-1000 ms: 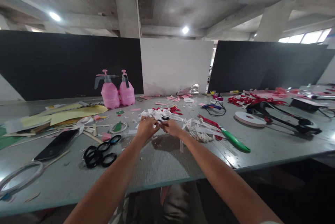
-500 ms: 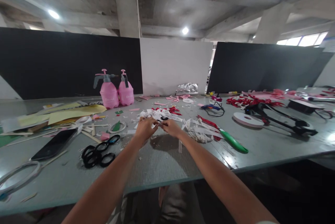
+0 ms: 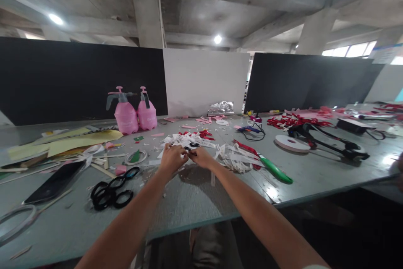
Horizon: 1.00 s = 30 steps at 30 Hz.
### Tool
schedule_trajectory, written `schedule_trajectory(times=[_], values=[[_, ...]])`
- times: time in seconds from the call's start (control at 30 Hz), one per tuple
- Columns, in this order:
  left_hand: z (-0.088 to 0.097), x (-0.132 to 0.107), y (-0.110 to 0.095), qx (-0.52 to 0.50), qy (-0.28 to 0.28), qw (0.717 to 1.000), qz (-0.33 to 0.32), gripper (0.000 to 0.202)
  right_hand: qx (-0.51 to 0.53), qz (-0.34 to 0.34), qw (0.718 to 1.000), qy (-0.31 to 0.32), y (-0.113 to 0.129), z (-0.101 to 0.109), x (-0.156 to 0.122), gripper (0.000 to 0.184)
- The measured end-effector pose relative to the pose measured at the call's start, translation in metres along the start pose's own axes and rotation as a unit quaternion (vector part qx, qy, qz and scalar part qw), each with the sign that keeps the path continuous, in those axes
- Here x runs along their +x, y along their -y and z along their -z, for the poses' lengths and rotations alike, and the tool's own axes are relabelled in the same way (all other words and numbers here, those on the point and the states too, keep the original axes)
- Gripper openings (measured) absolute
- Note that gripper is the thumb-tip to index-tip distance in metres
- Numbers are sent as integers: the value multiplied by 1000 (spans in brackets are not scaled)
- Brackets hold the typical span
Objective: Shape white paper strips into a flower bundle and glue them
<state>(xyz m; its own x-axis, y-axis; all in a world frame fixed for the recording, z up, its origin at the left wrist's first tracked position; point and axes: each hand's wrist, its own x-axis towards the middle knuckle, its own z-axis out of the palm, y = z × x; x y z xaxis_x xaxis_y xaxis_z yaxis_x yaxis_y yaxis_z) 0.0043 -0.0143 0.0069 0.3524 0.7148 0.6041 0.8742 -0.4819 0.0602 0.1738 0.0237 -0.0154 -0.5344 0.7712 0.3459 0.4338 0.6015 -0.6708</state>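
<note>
Both arms reach out over the grey table point(image 3: 189, 202). My left hand point(image 3: 172, 158) and my right hand point(image 3: 201, 157) meet fingertip to fingertip, fingers curled in a pinch around something small and dark that I cannot make out. Just beyond them lies a heap of white ribbon strips point(image 3: 185, 139) with red ribbon pieces point(image 3: 203, 134). More white strips point(image 3: 236, 158) lie to the right of my right hand.
Black scissors point(image 3: 110, 191) and a phone point(image 3: 52, 181) lie at the left, yellow sheets point(image 3: 66, 141) behind them. Two pink spray bottles point(image 3: 135, 111) stand at the back. A green-handled tool point(image 3: 275, 171), a white tape roll point(image 3: 291, 143) and a black tool point(image 3: 327, 143) lie right.
The hands stay pinched together at the same spot on the table. The camera has turned slightly to the right, so everything sits a little further left in view.
</note>
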Motion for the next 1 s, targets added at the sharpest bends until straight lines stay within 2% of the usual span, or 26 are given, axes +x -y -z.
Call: schedule_trajectory(times=[0.23,0.37,0.53,0.67,1.0], values=[[2,-1,0,3,-14,1000,3,18,63,-34,997,17,5,-3,-1,28],[4,-2,0,7,-8,1000,6,18,122,-45,992,-3,4,-4,-1,29],[6,-2,1,-43,-45,997,37,20,258,-115,958,-50,10,0,-1,26],[7,-1,0,-76,-64,994,48,20,334,-122,933,-51,19,6,-4,25],[7,-1,-1,-84,-68,993,41,17,313,-102,944,-25,15,1,-4,32]])
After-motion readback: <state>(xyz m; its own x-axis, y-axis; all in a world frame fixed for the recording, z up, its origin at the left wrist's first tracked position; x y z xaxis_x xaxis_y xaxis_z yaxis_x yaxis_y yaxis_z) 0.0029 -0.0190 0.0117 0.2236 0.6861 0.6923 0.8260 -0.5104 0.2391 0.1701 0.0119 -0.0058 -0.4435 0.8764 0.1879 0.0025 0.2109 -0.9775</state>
